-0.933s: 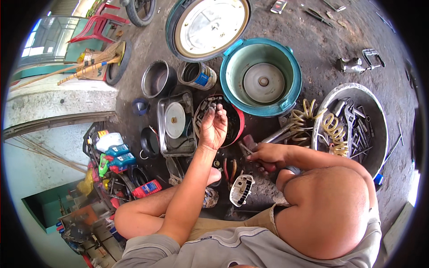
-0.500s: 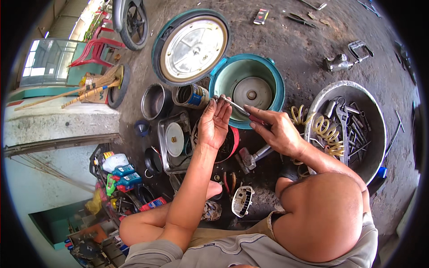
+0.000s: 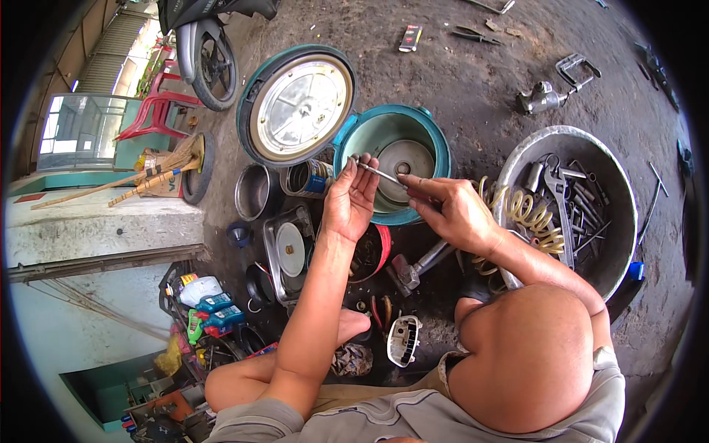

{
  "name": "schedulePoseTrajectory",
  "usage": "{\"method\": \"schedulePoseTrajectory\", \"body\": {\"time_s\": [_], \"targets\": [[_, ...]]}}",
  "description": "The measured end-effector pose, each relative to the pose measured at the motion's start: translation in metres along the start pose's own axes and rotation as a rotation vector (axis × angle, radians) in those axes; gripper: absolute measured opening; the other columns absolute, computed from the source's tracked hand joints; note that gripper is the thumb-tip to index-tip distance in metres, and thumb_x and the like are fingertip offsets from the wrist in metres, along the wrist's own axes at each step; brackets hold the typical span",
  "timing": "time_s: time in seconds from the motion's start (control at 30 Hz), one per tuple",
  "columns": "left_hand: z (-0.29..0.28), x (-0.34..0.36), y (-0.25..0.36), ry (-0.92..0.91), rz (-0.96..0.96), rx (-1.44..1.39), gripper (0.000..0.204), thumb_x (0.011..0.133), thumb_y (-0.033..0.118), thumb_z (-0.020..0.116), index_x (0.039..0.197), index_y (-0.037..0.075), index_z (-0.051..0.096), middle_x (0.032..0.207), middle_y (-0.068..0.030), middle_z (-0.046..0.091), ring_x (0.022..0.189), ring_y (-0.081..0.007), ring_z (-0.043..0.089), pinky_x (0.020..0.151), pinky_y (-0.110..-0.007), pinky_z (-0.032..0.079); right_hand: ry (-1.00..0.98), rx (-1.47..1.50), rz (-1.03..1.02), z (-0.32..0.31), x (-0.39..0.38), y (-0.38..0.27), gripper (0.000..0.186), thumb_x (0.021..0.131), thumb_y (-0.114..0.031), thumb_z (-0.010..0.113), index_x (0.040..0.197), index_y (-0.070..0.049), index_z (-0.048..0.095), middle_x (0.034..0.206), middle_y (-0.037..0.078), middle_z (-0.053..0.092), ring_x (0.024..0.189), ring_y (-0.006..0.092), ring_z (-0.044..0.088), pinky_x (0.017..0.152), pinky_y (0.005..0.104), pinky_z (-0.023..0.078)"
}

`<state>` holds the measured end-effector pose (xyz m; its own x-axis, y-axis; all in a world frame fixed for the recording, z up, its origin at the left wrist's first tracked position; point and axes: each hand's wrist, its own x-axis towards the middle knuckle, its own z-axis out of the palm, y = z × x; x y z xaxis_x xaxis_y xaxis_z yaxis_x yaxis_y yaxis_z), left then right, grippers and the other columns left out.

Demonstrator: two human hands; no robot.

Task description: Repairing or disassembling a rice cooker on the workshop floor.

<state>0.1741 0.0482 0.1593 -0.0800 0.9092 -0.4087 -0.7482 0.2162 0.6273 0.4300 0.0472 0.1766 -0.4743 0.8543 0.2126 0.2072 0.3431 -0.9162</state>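
My left hand [image 3: 347,203], palm up with curled fingers, has a small metal piece [image 3: 357,161] pinched at its fingertips, too small to identify. My right hand [image 3: 454,214] grips a screwdriver [image 3: 385,176], its shaft reaching to that piece. Both hands are over or beside a teal pot [image 3: 443,148], whose hinged lid [image 3: 288,111] lies open to the upper left. Below them are a red-rimmed container [image 3: 382,249], a metal tool [image 3: 410,275] and a white plastic part [image 3: 404,340].
A basin of tools and coiled hose [image 3: 635,203] is at right. Pans [image 3: 255,196], a tray [image 3: 286,289], bottles [image 3: 214,303] and brooms [image 3: 162,171] crowd the left. A motorbike wheel [image 3: 221,70], red chairs [image 3: 155,118], pliers [image 3: 473,35] and a clamp tool [image 3: 539,100] lie farther out.
My right hand has risen from low beside my knee to my left hand, bringing the screwdriver's shaft to the fingertips. The camera view has shifted, so surroundings sit slightly differently in frame.
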Motion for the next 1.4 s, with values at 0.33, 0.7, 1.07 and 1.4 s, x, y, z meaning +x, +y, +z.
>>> {"method": "schedulePoseTrajectory", "body": {"time_s": [0.33,0.7,1.07,1.4], "targets": [[0.033,0.03,0.025,-0.04,-0.029,0.206,0.02,0.104,0.018,0.068,0.119,0.004,0.071,0.123,-0.0116,0.074,0.118,-0.0249,0.072,0.099,-0.037,0.062,0.132,-0.033,-0.053,-0.001,0.024,0.004,0.045,0.098,-0.013,0.07,0.142,-0.005,0.065,0.1,0.019,0.078,0.081,0.0268,0.075,0.078,0.0406,0.058],[0.078,0.131,0.054,0.017,0.207,0.348,0.021,0.109,0.013,0.057,0.124,0.0,0.064,0.116,-0.0138,0.074,0.109,-0.0273,0.073,0.096,-0.041,0.059,0.366,0.004,0.11,0.019,0.124,0.023,0.03,0.095,-0.019,0.072,0.114,0.003,0.063,0.099,0.025,0.076,0.094,0.042,0.075,0.082,0.0476,0.059],[0.079,0.15,0.058,0.057,0.225,0.331,0.022,0.109,0.009,0.054,0.126,-0.002,0.064,0.115,-0.0142,0.073,0.106,-0.0272,0.072,0.094,-0.042,0.061,0.411,0.062,0.108,0.023,0.136,0.027,0.028,0.094,-0.018,0.073,0.112,0.002,0.065,0.097,0.025,0.076,0.093,0.0413,0.076,0.081,0.0473,0.059],[0.08,0.148,0.066,0.063,0.193,0.297,0.019,0.108,0.01,0.057,0.12,-0.003,0.064,0.116,-0.017,0.072,0.112,-0.0286,0.071,0.099,-0.041,0.06,0.419,-0.024,0.069,0.027,0.14,0.018,0.026,0.094,-0.015,0.072,0.112,0.002,0.065,0.099,0.026,0.075,0.096,0.0436,0.075,0.081,0.0487,0.059]]}}
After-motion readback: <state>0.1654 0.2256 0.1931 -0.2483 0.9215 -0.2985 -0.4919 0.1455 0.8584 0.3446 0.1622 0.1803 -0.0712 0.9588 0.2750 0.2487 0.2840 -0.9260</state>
